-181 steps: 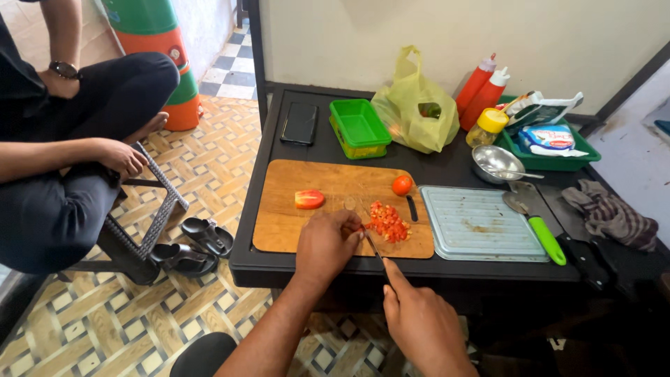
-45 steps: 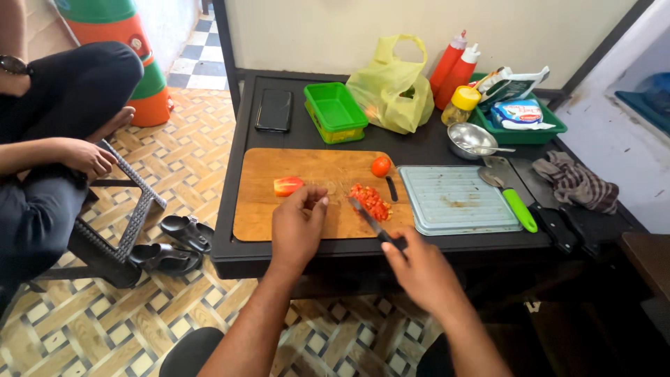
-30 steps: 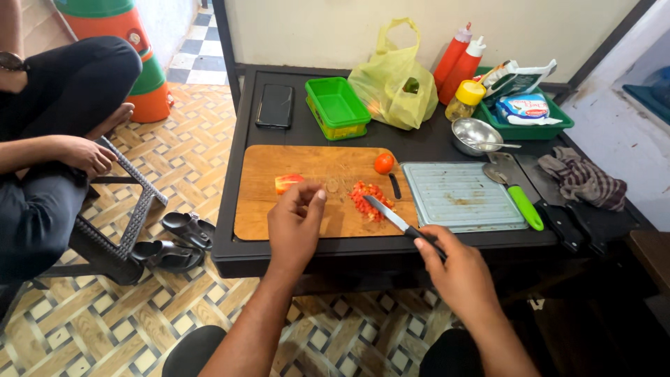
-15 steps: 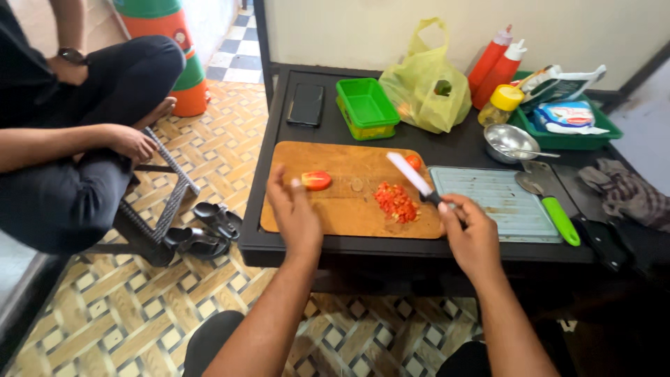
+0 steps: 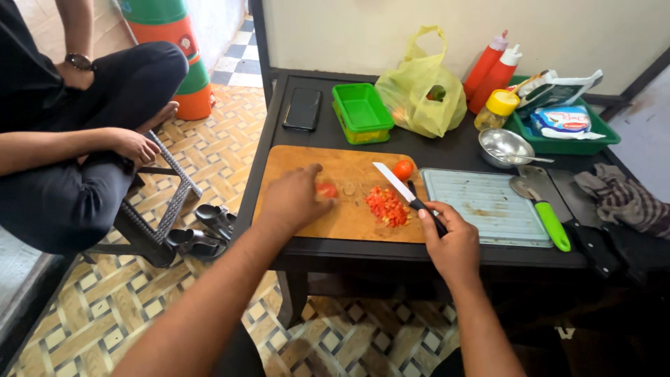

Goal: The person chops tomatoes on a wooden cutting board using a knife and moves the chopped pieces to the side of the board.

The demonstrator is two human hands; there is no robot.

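The left hand (image 5: 292, 200) rests on the wooden cutting board (image 5: 293, 167) near the desk's front edge, its fingers closed over a tomato piece (image 5: 326, 189). The right hand (image 5: 452, 241), at the board's right end, grips a knife (image 5: 405, 193) by its black handle, blade lifted above the pile of chopped tomato (image 5: 386, 207). A whole tomato (image 5: 403, 169) sits just beyond the blade, near the board's far right corner.

Half a second ago the left hand (image 5: 292, 200) lay just beside the tomato half (image 5: 326, 189); now its fingers (image 5: 312, 172) cover most of it. The right hand (image 5: 452, 241) has carried the knife (image 5: 408, 197) from its scraping place at the chopped pile (image 5: 386, 207), blade now raised over the pile and pointing at the board's (image 5: 307, 159) far side.
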